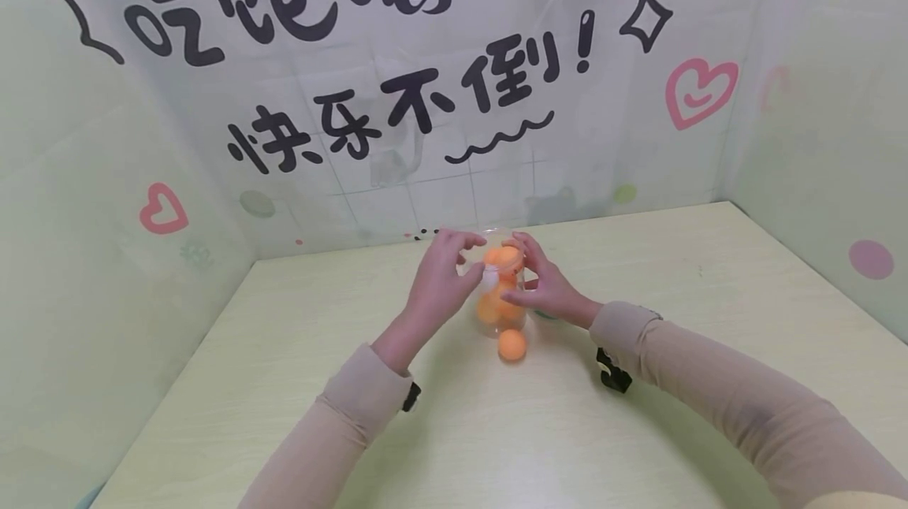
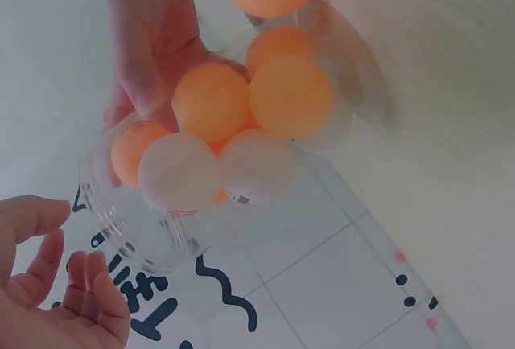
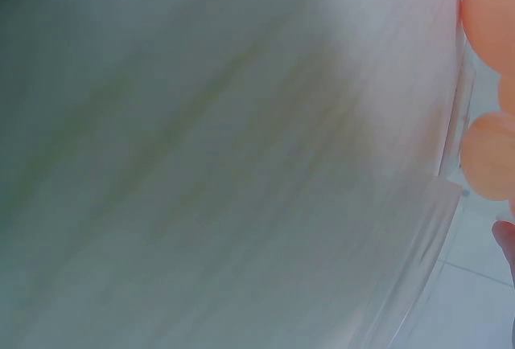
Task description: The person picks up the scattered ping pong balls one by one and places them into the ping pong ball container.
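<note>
A clear plastic jar (image 1: 488, 326) stands upright on the table, holding several orange and white ping-pong balls (image 2: 213, 101). My right hand (image 1: 556, 288) grips the jar from its right side, thumb in front and fingers behind. Beside the jar's top on the left, my left hand (image 1: 443, 276) has its fingers loosely bent. In the left wrist view a gap separates those fingers (image 2: 105, 301) from the jar's rim (image 2: 121, 232), with nothing between them. A single orange ball (image 1: 512, 345) lies on the table just before the jar. At the right wrist view's edge, orange balls (image 3: 489, 156) show.
The pale wooden table (image 1: 284, 351) meets a printed wall sheet (image 1: 426, 186) close behind the jar. A greenish edge (image 1: 546, 315) of something peeks out beneath my right hand, mostly hidden. Pale cloth, blurred (image 3: 241, 164), fills most of the right wrist view.
</note>
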Demonstrator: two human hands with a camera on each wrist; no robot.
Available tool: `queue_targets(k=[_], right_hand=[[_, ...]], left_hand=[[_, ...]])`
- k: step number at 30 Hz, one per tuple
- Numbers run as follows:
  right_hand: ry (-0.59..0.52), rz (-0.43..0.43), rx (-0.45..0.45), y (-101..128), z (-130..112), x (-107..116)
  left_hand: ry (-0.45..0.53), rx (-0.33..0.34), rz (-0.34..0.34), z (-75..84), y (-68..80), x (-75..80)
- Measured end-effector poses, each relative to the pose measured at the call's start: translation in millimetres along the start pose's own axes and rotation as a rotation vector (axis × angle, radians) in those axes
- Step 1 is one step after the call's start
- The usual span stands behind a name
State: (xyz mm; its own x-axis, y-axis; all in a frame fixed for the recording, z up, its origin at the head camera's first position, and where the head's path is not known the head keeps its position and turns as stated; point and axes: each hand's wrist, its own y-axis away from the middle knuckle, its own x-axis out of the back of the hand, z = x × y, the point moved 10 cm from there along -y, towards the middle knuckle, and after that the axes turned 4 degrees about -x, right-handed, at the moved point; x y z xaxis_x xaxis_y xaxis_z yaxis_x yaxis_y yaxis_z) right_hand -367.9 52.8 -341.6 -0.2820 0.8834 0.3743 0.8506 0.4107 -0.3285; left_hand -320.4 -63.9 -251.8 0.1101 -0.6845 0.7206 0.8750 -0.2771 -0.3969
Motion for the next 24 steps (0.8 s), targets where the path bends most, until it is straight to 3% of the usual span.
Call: queue_targets(k=[4, 7, 10, 14, 17, 21, 24], right_hand=[[0.010, 0.003, 0.014, -0.1, -1.0, -0.3], [0.014, 0.001, 0.019, -0.4, -0.6, -0.4], [0.014, 0.003, 0.022, -0.6, -0.4, 0.2], [0.009, 0.004, 0.024, 0.4, -5.1, 0.6], [0.010, -0.001, 0.019, 1.1, -8.1, 0.1], [0.017, -0.005, 0.024, 0.2, -4.4, -0.1], [0.014, -0.002, 0.025, -0.7, -1.2, 0.2]], left_hand=[[-0.136, -0.081, -0.018, 10.7, 19.0, -6.6], [-0.224, -0.137, -0.073, 17.4, 32.0, -18.6], [-0.288, -0.159, -0.180, 18.6, 41.1, -37.1], [-0.363, -0.137, -0.374, 8.6, 49.1, -68.1], [-0.455, -0.160, -0.469, 1.7, 54.9, -87.0], [-0.525, -0.197, -0.496, -1.0, 59.0, -98.8], [-0.475, -0.178, -0.508, -3.6, 59.3, -102.1]])
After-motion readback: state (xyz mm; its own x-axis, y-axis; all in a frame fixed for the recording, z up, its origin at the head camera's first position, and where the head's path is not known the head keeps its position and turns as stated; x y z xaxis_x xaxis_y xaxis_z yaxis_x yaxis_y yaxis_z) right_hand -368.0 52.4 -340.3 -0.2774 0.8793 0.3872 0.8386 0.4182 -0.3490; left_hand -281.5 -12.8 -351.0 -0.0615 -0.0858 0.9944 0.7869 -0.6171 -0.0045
